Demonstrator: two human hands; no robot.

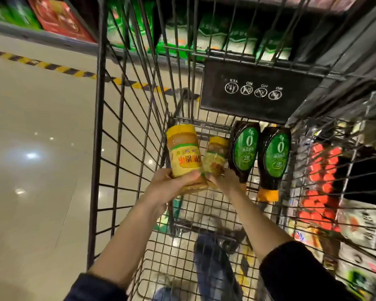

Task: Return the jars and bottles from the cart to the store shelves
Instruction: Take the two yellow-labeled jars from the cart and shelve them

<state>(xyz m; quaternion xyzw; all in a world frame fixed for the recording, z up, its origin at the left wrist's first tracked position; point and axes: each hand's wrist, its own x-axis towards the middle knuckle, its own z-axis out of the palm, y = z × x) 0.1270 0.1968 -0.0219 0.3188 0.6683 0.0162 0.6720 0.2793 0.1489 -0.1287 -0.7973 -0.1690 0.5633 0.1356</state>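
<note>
I look down into a black wire cart (126, 131). My left hand (172, 183) grips the base of a yellow-lidded jar (183, 152) with a yellow label, lifted above the cart floor. My right hand (226, 181) is closed around the bottom of a second, smaller yellow-lidded jar (216, 157) that is lower in the cart. Two dark squeeze bottles with green labels lie side by side on the cart floor to the right, one (244, 148) beside my right hand and the other (275, 157) further right, orange caps toward me.
A black child-seat flap (258, 90) with white icons hangs at the cart's far end. Store shelves with green packages (226, 38) stand beyond the cart, and shelves with red-capped goods (321, 177) lie to the right. Tiled floor with yellow-black tape (52, 67) is on the left.
</note>
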